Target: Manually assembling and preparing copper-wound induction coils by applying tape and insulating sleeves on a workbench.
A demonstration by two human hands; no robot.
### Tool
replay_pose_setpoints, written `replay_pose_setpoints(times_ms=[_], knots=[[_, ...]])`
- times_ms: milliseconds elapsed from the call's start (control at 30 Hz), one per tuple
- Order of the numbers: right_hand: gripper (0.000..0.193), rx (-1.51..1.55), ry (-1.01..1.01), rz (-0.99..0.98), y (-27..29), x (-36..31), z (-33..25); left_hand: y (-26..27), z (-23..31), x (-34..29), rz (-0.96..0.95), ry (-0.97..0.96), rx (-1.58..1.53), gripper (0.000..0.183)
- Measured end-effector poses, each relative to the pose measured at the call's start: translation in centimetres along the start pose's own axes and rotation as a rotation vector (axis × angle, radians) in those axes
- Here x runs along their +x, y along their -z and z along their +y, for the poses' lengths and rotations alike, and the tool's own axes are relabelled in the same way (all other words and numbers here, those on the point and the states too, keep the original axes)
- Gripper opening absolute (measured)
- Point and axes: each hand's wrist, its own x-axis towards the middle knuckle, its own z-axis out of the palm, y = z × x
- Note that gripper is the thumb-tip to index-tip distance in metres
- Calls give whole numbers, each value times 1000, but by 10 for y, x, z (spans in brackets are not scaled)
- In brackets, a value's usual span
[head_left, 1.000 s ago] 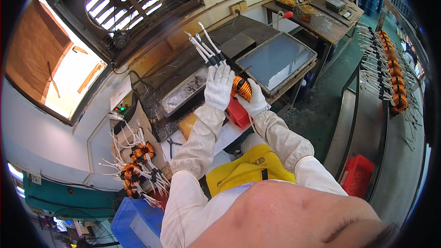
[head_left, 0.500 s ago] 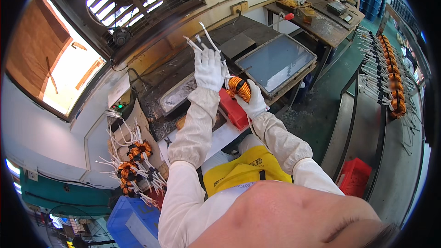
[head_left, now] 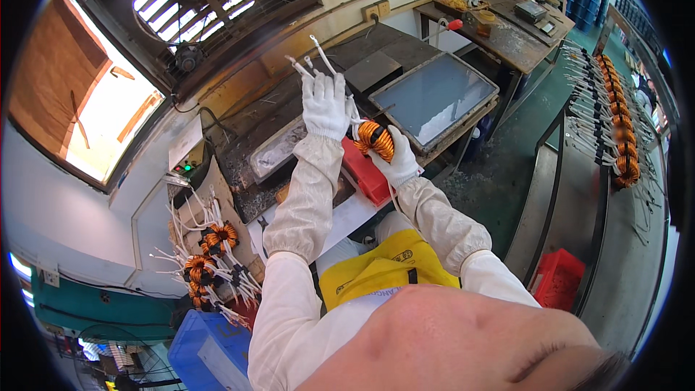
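Observation:
In my right hand [head_left: 397,163], gloved in white, is a toroidal coil [head_left: 374,140] wound with orange copper wire; the fingers close round its right side. My left hand [head_left: 323,107], also gloved, is closed on the coil's white-sleeved leads [head_left: 322,56], whose ends stick up past the fingertips. Some tips carry ring terminals. The palm side of the left hand and the lower stretch of the leads are hidden. Just beneath the coil sits a red bin [head_left: 364,174]. Right of my hands lies a rectangular tray [head_left: 436,98] with a smooth grey surface.
Several more coils with white leads [head_left: 206,264] lie at the lower left, above a blue crate [head_left: 210,351]. A long row of coils [head_left: 617,116] lines the bench on the right, with a red bin [head_left: 559,280] below. A smaller tray [head_left: 279,150] is beside my left forearm.
Both hands have shifted very slightly left with the coil and its leads. The grip of each hand looks the same.

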Motion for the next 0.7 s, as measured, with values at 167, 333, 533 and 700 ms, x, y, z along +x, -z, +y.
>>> replay_pose_setpoints(times_ms=[167,333,533,700], knots=[[78,-4,36,38,-1,0,1,8,11,3,31,-33,-33,60],[79,1,34,44,-1,0,0,10,15,-2,117,-61,-13,60],[79,-20,30,24,-1,2,1,5,7,-7,-201,78,-29,62],[79,4,60,69,-2,0,1,15,28,-6,67,-99,-125,60]])
